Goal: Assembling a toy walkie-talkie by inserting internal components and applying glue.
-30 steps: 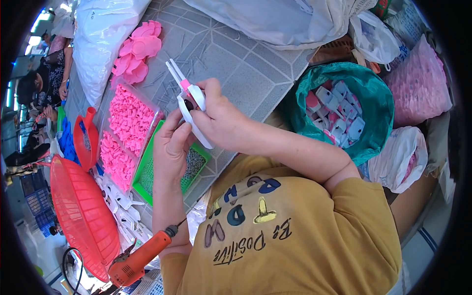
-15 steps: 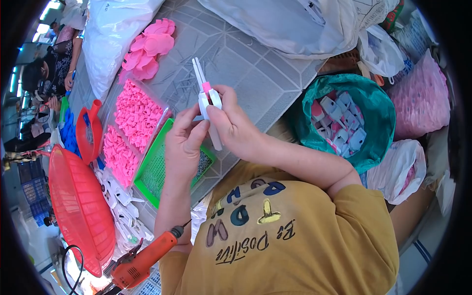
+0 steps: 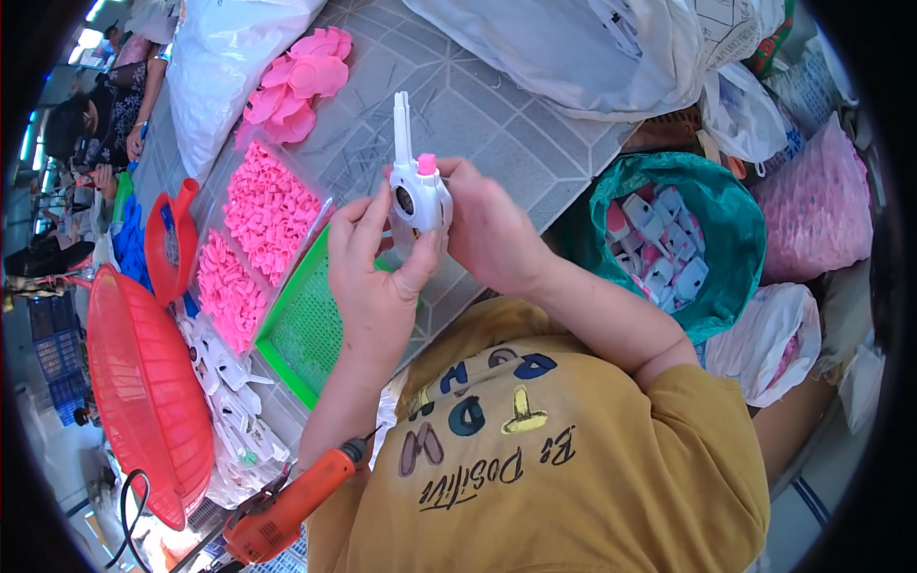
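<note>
A white plastic handheld piece (image 3: pixel 428 202) stands upright between my hands, with a long narrow prong at its top, a pink knob and a dark round spot on its face. My left hand (image 3: pixel 374 277) pinches its lower left side between thumb and fingers. My right hand (image 3: pixel 497 234), a little blurred, curls against its right side, the fingertips partly hidden behind it. Beneath my left wrist lies a green mesh tray (image 3: pixel 301 349). Left of it, small pink plastic parts (image 3: pixel 272 205) fill a clear divided container.
Flat pink pieces (image 3: pixel 301 81) and a white bag (image 3: pixel 215 86) lie at the far left. An orange power screwdriver (image 3: pixel 291 506) and red basket (image 3: pixel 148 401) are near left. A green bag (image 3: pixel 735 229) of white-pink pieces stands right. Another person (image 3: pixel 124 105) sits far left.
The white piece has turned so its round-spotted face shows, and it has shifted slightly right. My left hand has moved right with it; my right hand has shifted round its side.
</note>
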Demonstrator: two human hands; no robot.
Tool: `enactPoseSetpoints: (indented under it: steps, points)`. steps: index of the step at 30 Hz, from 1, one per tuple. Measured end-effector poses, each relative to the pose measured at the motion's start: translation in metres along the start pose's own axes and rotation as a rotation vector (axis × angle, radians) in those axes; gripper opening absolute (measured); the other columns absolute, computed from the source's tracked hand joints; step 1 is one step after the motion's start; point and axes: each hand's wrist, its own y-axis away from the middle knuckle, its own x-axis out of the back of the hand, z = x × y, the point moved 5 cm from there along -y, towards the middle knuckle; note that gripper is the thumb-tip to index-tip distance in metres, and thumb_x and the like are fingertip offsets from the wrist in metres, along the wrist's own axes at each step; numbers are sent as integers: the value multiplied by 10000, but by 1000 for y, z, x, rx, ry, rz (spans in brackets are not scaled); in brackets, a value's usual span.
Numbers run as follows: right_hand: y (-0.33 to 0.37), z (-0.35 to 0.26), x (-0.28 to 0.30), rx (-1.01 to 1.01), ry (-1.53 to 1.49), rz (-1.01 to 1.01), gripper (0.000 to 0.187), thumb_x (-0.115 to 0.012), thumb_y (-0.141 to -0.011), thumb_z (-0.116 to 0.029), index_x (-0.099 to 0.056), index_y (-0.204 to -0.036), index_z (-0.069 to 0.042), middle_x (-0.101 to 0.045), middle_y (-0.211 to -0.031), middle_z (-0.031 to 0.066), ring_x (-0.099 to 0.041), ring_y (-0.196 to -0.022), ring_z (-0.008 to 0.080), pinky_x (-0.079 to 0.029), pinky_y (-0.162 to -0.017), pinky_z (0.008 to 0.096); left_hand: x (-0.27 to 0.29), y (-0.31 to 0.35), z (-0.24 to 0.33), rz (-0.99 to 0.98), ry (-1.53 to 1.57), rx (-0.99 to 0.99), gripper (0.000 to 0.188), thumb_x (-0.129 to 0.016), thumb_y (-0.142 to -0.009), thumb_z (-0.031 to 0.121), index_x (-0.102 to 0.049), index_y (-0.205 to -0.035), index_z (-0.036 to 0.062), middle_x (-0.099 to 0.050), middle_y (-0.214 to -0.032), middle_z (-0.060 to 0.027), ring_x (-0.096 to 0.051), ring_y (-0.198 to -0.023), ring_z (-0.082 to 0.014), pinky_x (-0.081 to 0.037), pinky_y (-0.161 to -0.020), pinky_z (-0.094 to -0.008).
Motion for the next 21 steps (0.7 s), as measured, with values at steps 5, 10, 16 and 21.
enactPoseSetpoints:
  steps: [5,10,16,21]
  points:
    - [-1,-2,-4,-13,142,96,319,-489,-1047,-328,-393,-1213,-72,-535,-1376,168,-541,-1241,255,-442,-1047,421,-1,1,21,0,-300,-167,645,-812,-771,201,-583,-1355,53,-546,-1165,-131,-579,-1045,-277,-502,-851,-359]
    - [-1,-6,0,151,360,111,250,-563,-1014,-197,-408,-1168,-76,-574,-1335,158,-601,-1143,195,-505,-940,346,-7,4,29,2,-352,-233,646,-811,-762,172,-581,-1353,46,-551,-1166,-143,-572,-1056,-302,-487,-881,-373]
    - [3,-12,-1,241,584,69,219,-516,-1021,-166,-415,-1189,-70,-598,-1309,144,-603,-1122,170,-499,-931,339,-7,8,37,14,-395,-330,694,-839,-730,109,-558,-1353,-14,-538,-1178,-165,-576,-1043,-310,-507,-849,-380]
    - [0,-20,9,198,319,26,282,-542,-1011,-220,-506,-1241,-62,-597,-1309,139,-618,-1126,209,-508,-956,401,0,10,26,12,-126,-155,715,-835,-760,118,-508,-1382,-9,-534,-1194,-171,-574,-1068,-303,-520,-872,-380]
